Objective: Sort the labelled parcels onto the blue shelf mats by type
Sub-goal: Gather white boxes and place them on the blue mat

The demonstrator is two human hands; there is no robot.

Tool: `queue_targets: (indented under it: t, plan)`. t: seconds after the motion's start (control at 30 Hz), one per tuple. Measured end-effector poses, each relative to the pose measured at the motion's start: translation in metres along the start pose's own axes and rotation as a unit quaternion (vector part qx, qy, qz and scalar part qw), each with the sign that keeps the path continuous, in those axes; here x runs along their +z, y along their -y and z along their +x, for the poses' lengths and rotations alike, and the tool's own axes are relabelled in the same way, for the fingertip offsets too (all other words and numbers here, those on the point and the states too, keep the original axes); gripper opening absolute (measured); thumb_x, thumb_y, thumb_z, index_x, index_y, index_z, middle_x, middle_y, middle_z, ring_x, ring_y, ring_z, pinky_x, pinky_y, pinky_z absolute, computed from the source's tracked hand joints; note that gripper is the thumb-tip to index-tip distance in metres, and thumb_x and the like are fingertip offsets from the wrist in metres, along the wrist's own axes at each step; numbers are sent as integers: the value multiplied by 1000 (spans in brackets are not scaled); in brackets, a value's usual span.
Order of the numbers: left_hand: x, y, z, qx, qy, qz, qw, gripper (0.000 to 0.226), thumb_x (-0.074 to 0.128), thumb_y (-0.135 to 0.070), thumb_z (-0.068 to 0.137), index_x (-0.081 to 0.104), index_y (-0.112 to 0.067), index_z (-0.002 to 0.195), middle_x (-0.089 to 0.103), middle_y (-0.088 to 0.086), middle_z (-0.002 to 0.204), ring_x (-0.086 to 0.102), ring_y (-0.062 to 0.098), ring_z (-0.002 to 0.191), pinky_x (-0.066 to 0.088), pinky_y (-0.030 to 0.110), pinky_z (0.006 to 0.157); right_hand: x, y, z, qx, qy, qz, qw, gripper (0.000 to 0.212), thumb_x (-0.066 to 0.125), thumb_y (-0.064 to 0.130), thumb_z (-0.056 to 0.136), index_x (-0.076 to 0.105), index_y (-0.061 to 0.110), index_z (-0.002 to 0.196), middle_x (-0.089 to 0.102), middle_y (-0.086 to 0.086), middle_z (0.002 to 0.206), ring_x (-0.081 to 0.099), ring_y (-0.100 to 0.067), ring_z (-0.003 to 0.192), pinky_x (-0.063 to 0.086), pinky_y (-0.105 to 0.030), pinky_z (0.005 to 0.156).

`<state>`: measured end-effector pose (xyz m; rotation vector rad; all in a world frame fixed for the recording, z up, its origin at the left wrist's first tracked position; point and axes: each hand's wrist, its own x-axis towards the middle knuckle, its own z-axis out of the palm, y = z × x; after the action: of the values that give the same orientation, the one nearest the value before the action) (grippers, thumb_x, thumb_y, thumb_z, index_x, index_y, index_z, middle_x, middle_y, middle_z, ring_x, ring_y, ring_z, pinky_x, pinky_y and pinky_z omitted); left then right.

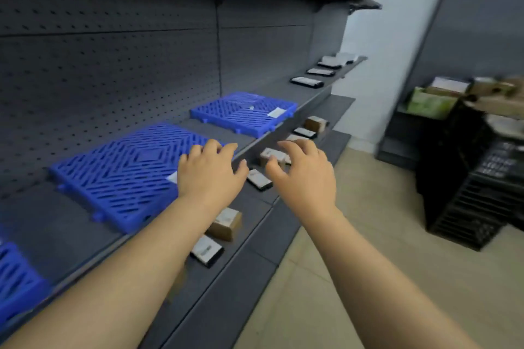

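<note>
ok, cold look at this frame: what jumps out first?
The bright blue mats against the dark grey shelf: the middle mat under the left hand, and the far mat beyond it, both bare of parcels. Next, both hands reaching forward, the right hand spread over small labelled parcels on the lower shelf.

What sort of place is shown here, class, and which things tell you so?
Probably a stockroom or parcel-sorting room: long grey pegboard shelving, blue mats laid along one shelf, small labelled parcels on the shelf below, and stacked black crates on the floor.
</note>
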<state>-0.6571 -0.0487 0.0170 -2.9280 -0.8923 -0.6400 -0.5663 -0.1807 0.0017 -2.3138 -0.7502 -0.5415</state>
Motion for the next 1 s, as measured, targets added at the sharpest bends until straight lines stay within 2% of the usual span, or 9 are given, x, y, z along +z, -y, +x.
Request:
queue_targets:
  t: [0.23, 0.47, 0.77, 1.0]
  plan:
    - [53, -179, 67, 90, -11, -69, 993, 53, 39, -53, 90, 40, -30, 138, 46, 2, 131, 43, 29, 117, 35, 41, 92, -57, -172, 58, 79, -38, -84, 993, 43, 51, 50, 86, 60, 30, 123, 53, 3, 128, 51, -24, 114, 42, -38, 92]
    - [112, -327, 123, 134, 2, -106, 985, 57, 38, -54, 91, 34, -29, 143, 45, 4, 132, 43, 29, 117, 35, 40, 93, -91, -309, 104, 131, -54, -130, 981, 44, 52, 49, 85, 60, 29, 124, 53, 2, 127, 51, -24, 113, 41, -38, 91]
    - [196, -445, 240, 192, 19, -110, 975, 57, 38, -54, 90, 35, -29, 142, 46, 4, 131, 43, 30, 116, 34, 41, 94, -67, -442, 201, 191, -55, -157, 967, 46, 52, 49, 85, 59, 29, 126, 52, 1, 129, 50, -25, 114, 40, -38, 92]
    - [253, -508, 401, 215, 8, -113, 970, 57, 37, -53, 90, 34, -29, 142, 45, 3, 132, 42, 28, 117, 34, 40, 94, -21, -519, 354, 196, -60, -166, 965, 48, 51, 49, 86, 57, 29, 129, 50, 1, 132, 49, -25, 115, 38, -37, 93]
